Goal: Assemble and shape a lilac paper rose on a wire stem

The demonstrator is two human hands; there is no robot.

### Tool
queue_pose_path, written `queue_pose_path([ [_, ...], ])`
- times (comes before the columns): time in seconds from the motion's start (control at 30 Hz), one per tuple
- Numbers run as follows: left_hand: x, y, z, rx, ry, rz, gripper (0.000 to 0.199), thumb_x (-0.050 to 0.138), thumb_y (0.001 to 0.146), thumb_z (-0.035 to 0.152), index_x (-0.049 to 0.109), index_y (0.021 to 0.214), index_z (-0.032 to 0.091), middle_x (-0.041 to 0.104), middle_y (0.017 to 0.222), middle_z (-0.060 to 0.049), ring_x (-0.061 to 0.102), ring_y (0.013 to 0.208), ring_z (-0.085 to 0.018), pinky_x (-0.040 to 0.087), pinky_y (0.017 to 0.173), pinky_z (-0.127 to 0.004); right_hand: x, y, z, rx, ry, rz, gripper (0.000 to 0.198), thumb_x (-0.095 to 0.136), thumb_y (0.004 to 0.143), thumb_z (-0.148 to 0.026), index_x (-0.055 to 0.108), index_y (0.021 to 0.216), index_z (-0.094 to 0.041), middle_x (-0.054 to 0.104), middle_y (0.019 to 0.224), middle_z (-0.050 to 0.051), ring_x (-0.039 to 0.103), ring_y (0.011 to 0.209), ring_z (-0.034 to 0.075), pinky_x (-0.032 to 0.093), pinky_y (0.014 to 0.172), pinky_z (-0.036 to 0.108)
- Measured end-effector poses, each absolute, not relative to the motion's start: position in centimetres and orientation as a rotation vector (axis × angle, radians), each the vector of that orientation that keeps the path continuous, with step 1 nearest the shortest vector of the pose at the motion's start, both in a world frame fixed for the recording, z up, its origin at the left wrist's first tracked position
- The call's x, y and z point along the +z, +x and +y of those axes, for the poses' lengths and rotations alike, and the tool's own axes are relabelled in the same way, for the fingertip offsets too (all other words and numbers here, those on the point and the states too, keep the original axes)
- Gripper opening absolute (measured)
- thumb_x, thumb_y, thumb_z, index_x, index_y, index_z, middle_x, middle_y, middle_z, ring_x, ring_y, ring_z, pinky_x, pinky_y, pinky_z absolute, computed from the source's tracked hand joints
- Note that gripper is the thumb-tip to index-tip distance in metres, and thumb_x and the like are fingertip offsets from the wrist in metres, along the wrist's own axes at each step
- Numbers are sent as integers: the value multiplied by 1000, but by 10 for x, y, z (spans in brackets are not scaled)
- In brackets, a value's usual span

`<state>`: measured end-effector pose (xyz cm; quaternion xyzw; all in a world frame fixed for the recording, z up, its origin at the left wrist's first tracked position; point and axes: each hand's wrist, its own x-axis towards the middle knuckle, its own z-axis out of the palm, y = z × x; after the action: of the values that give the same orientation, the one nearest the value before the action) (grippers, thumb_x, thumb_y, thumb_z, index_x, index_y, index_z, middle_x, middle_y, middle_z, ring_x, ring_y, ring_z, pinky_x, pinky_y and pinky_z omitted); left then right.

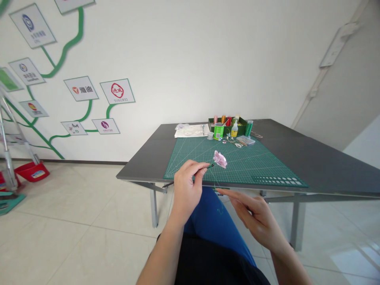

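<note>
My left hand (pixel 190 180) pinches the dark stem of a pale purple artificial flower (pixel 220 159) between thumb and fingertips. The flower head points to the right, above the near part of the green cutting mat (pixel 196 152). A thin green thread (pixel 214 184) runs down from the stem to my right hand (pixel 252 209). That hand is lower and to the right, in front of the table edge, with its forefinger stretched out and the thread at its fingertip. The other fingers are curled, and the thumb is partly hidden. A loose green end hangs over my blue trouser leg.
At the back of the dark table (pixel 148 154) stand a green box (pixel 242 128) of thread spools, a green tin (pixel 219 130), a glue bottle (pixel 234 130) and white-handled scissors (pixel 238 145). White cloth (pixel 191 131) lies to their left. A red bucket (pixel 32 171) is on the floor.
</note>
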<state>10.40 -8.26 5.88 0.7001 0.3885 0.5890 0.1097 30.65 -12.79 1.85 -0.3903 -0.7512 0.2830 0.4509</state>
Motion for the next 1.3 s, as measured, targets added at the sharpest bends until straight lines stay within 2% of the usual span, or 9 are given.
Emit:
queue_pose_path([
  [0.33,55,104,-81,1767,2119,1136,24,65,99,7,83,103,23,76,91,-2,69,80,-14,54,77,-25,24,306,-129,641,-918,-1884,42,45,109,-24,78,128,-9,30,58,-6,20,49,9,15,46,26],
  [0.7,56,103,-81,1776,2115,1125,24,65,99,7,83,103,23,76,90,-2,69,81,-14,54,77,-26,24,307,-129,623,-922,-1914,43,44,110,-23,77,129,-4,31,59,-6,21,49,9,16,47,26],
  [0.97,56,103,-80,1776,2154,1142,22,66,99,8,83,102,22,76,89,-2,69,79,-14,55,75,-25,26,309,-131,627,-934,-1952,43,43,110,-24,74,137,-8,32,63,-6,25,52,9,21,49,25],
  [1.3,57,102,-79,1757,2223,1127,22,66,99,8,82,103,22,74,88,-2,68,77,-14,55,74,-25,32,316,-131,566,-958,-2030,43,43,109,-22,73,138,-13,44,62,-5,33,51,9,28,50,23],
])
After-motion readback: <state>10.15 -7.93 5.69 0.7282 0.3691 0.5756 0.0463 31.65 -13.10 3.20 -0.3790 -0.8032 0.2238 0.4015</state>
